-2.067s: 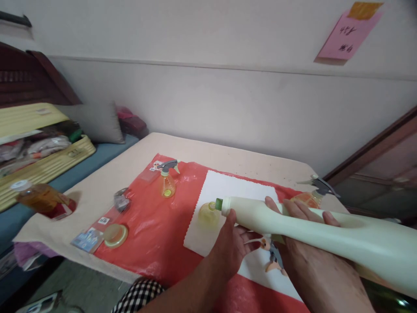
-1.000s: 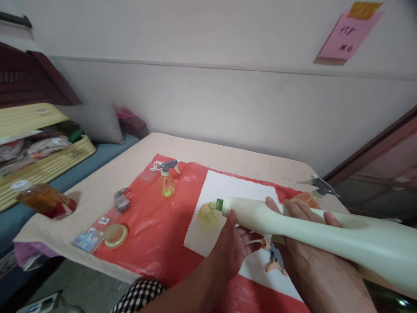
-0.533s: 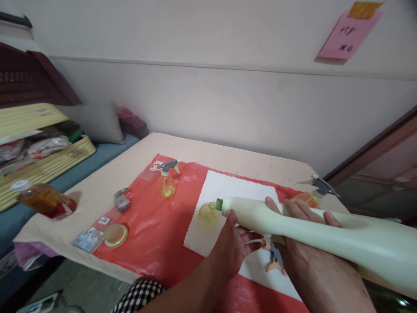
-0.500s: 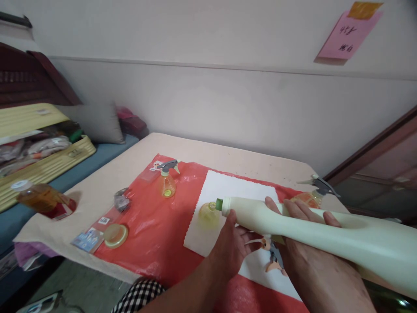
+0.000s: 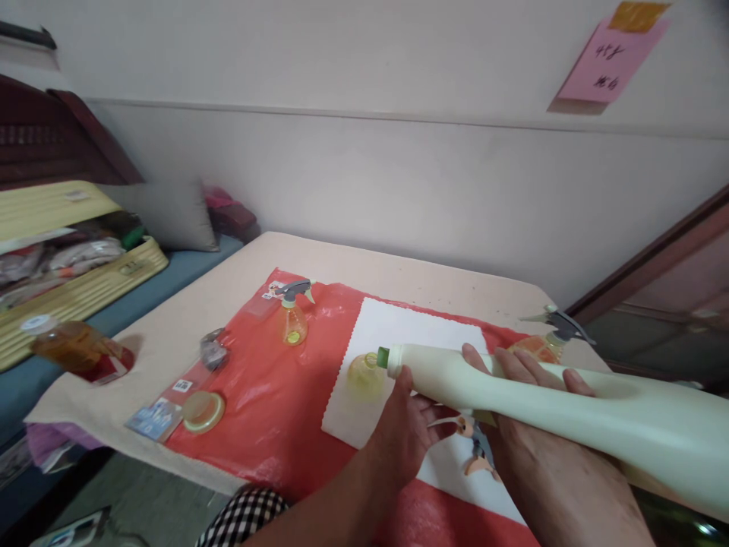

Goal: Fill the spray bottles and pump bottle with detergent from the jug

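Note:
A large pale green bottle lies tilted nearly level across the right side, its uncapped green spout pointing left. My right hand is wrapped round its handle. Near the neck, my left hand supports it from below, thumb against the underside and the other fingers partly hidden. Just below and left of the spout is a small clear yellowish bottle without a spray head, on a white scalloped sheet. A grey and peach trigger spray head lies on that sheet between my forearms.
A red plastic sheet covers much of the table. On it stand a spray bottle and a round lid. Another spray bottle is behind my right hand. A drink bottle stands at the left edge.

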A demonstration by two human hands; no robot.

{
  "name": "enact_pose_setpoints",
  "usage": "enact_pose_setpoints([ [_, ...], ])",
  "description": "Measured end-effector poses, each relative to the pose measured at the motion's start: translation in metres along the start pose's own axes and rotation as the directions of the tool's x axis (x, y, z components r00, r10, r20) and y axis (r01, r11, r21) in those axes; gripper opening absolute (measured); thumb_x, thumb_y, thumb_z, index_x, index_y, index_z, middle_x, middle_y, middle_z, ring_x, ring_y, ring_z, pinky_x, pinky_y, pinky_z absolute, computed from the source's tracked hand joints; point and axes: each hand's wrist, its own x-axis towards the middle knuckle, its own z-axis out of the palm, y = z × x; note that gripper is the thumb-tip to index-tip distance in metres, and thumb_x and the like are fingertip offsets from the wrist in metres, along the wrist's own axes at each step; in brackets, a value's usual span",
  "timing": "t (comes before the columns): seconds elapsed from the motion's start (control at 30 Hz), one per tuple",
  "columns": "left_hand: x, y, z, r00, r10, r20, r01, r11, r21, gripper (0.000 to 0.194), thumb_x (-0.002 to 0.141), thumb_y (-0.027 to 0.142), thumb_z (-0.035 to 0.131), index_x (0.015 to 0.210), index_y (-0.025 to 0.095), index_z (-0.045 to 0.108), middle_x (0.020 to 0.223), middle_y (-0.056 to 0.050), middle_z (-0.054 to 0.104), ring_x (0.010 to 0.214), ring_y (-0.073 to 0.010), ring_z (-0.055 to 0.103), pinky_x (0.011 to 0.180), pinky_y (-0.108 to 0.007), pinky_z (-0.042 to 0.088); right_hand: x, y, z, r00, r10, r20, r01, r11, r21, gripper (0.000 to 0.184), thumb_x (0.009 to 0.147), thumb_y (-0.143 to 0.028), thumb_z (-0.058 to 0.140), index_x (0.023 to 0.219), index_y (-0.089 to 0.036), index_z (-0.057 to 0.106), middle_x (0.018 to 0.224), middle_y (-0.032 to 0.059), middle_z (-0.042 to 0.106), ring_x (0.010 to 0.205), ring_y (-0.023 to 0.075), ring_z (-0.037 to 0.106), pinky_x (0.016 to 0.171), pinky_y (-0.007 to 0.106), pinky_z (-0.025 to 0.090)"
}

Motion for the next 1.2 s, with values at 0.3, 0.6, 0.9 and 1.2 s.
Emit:
enact_pose_setpoints([
  [0.3,-0.0002,0.0007,0.0005,1.0,-0.001,-0.017,0.001,1.0,0.0,0.084,0.078,0.078,0.053,0.131,0.013,0.058,0.118,-0.016,0.065,0.094,-0.0237,0.059,0.084,-0.036,0.044,0.0002,0.0012,-0.0019,0.998,-0.067,-0.001,0.067,0.996,-0.051,0.063,0.086,-0.008,0.043,0.15,-0.009,0.038,0.137,0.0246,0.048,0.132,0.0432,0.043,0.104,0.064,0.036],
  [0.6,-0.0027,0.0025,0.0031,1.0,0.013,-0.006,-0.013,1.0,-0.005,0.082,0.08,0.077,0.053,0.131,0.013,0.058,0.117,-0.015,0.065,0.093,-0.0234,0.059,0.083,-0.035,0.045,0.0003,-0.0003,-0.0005,0.999,-0.051,-0.004,0.05,0.994,-0.096,0.062,0.089,-0.011,0.046,0.151,-0.012,0.035,0.141,0.0235,0.045,0.132,0.0422,0.043,0.104,0.061,0.037],
  [0.9,-0.0008,0.0012,0.0006,1.0,0.006,-0.013,-0.006,1.0,0.0,0.08,0.082,0.076,0.049,0.132,0.015,0.058,0.119,-0.015,0.064,0.094,-0.0229,0.059,0.084,-0.035,0.045,-0.0005,-0.0021,0.0001,0.999,-0.039,-0.016,0.038,0.998,-0.056,0.064,0.089,-0.012,0.044,0.152,-0.012,0.034,0.143,0.0231,0.043,0.133,0.0417,0.042,0.106,0.062,0.036],
  [1.2,-0.0008,0.0015,0.0028,1.0,0.005,-0.027,-0.005,1.0,0.009,0.081,0.08,0.078,0.051,0.131,0.016,0.059,0.122,-0.015,0.064,0.096,-0.0233,0.059,0.085,-0.035,0.045,-0.0003,-0.0024,0.0029,0.999,-0.024,-0.044,0.023,1.0,-0.021,0.07,0.088,-0.014,0.044,0.156,-0.013,0.023,0.143,0.0242,0.042,0.134,0.0431,0.04,0.106,0.063,0.036],
])
